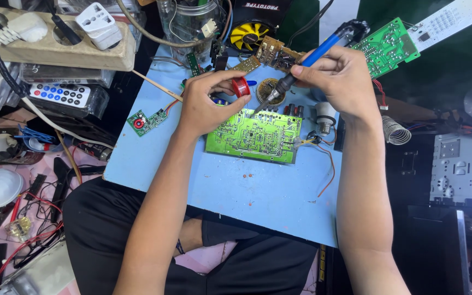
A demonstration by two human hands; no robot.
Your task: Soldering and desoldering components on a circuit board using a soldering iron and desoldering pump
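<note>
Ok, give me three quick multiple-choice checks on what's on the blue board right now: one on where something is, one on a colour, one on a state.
1. Where does the tip of the soldering iron rest?
A. on the far edge of the green circuit board
B. on the power strip
C. on the remote control

2. What colour is the iron's handle?
A. yellow
B. blue
C. white

3. What is the left hand doing?
A. lying flat and empty
B. pinching a small red spool
C. gripping the remote control

Answers:
1 A, the tip meets the board's far edge, near its middle.
2 B, the handle in the right hand is blue.
3 B, the fingers close around the red spool above the board.
</note>
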